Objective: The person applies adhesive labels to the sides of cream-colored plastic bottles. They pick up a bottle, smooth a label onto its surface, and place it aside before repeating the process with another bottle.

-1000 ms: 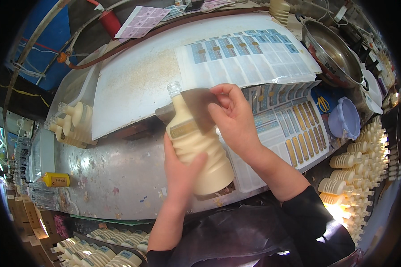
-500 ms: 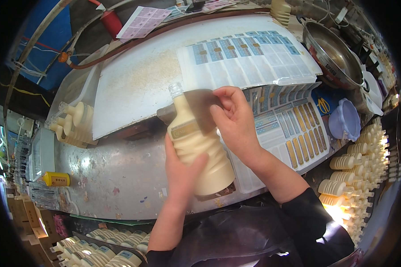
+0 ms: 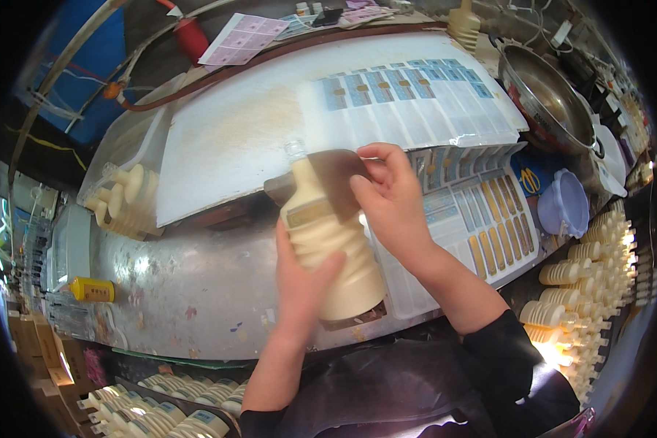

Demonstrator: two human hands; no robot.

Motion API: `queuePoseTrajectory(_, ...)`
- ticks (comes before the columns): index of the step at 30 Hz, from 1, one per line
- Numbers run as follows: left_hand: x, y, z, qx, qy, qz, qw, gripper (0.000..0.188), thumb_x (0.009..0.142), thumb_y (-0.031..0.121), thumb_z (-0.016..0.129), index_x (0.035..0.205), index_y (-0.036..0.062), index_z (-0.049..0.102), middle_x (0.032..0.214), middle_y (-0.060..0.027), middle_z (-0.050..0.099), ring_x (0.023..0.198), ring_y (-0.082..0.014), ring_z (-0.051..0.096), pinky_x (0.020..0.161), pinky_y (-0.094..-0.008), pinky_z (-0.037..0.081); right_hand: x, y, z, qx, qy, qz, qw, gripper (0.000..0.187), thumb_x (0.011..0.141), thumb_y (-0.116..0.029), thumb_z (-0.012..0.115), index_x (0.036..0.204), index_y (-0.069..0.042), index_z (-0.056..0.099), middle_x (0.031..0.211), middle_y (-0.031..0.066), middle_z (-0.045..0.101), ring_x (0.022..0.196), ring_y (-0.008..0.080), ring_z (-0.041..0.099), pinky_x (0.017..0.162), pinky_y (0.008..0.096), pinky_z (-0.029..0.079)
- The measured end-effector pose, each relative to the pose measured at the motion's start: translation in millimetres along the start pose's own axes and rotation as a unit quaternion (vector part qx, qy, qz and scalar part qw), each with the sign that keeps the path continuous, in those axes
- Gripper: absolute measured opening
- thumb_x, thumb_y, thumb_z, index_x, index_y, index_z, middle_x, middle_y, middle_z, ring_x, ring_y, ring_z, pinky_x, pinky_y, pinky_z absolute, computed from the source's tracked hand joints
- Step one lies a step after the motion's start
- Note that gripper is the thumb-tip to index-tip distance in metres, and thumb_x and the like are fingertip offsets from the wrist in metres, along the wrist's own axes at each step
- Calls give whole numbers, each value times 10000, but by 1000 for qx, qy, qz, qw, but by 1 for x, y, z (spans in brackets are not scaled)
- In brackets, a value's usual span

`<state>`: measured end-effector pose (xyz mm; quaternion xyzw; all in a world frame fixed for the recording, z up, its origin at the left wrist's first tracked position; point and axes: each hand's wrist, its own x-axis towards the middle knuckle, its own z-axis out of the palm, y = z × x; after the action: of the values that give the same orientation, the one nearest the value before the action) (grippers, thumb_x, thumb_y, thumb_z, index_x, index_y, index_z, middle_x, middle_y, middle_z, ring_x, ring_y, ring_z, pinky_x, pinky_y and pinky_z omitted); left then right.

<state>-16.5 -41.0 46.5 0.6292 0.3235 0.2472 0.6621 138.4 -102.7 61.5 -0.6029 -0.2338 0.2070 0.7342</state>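
A cream bottle point(image 3: 343, 266) with a wavy ribbed body and a clear threaded neck stands tilted near the table's front edge. My left hand point(image 3: 305, 274), smeared a little by motion, wraps round its left side with the thumb across the front. On the bottle's shoulder sits a small grey-gold label point(image 3: 309, 213). My right hand point(image 3: 390, 193) pinches the right end of a dark brown flexible sheet point(image 3: 341, 182) between thumb and fingers. That sheet lies against the upper right of the bottle, and another part of it shows left of the neck.
Label sheets point(image 3: 387, 109) cover the right of a white board point(image 3: 226, 131); more gold and blue labels point(image 3: 500, 219) lie below. A lilac bucket point(image 3: 564, 204) and metal pan point(image 3: 547, 87) are at right. Cream bottles point(image 3: 555, 314) crowd the right; a yellow container point(image 3: 93, 290) lies left.
The bottle's upper part and both hands appear slightly farther right, while the background has shifted a little in the view. Both grips look the same.
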Motion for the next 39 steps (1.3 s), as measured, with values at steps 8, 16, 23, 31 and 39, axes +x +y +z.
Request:
queuePoseTrajectory(8,1,-29,-15,-12,-24,-40,999,740,917,147,697,1555,53,333,1404,-154,564,1261,-263,589,1037,-386,497,-25,-26,18,-414,-101,-520,740,311,721,-103,687,1018,-8,693,913,110,672,881,254,678,726,340,507)
queuePoseTrajectory(16,8,-12,-4,171,0,15,985,778,911,225,721,1554,41,324,1439,-212,512,1310,-351,535,1077,-421,456,-49,4,61,-492,-250,-504,664,112,668,-164,642,720,-73,601,743,62,551,696,191,533,597,307,390)
queuePoseTrajectory(23,-12,-15,-5,180,71,122,974,834,864,247,755,1558,62,331,1452,-279,488,1336,-427,505,1095,-463,442,-25,-20,35,-401,-178,-432,788,360,764,-63,695,1114,-26,618,912,117,675,810,288,687,674,386,554)
queuePoseTrajectory(31,-9,-2,4,266,10,62,962,1078,780,233,755,1646,83,133,1496,-248,441,1315,-375,535,1096,-446,450,-8,1,-24,-346,5,-314,884,279,918,-66,704,1193,-24,696,1050,187,742,859,328,737,732,378,584)
queuePoseTrajectory(39,-9,-10,6,256,48,55,964,1117,787,258,796,1643,46,110,1499,-237,463,1324,-343,542,1108,-426,443,-33,6,-27,-327,-54,-423,843,329,798,3,717,1125,-38,724,1054,154,745,916,299,736,766,373,589)
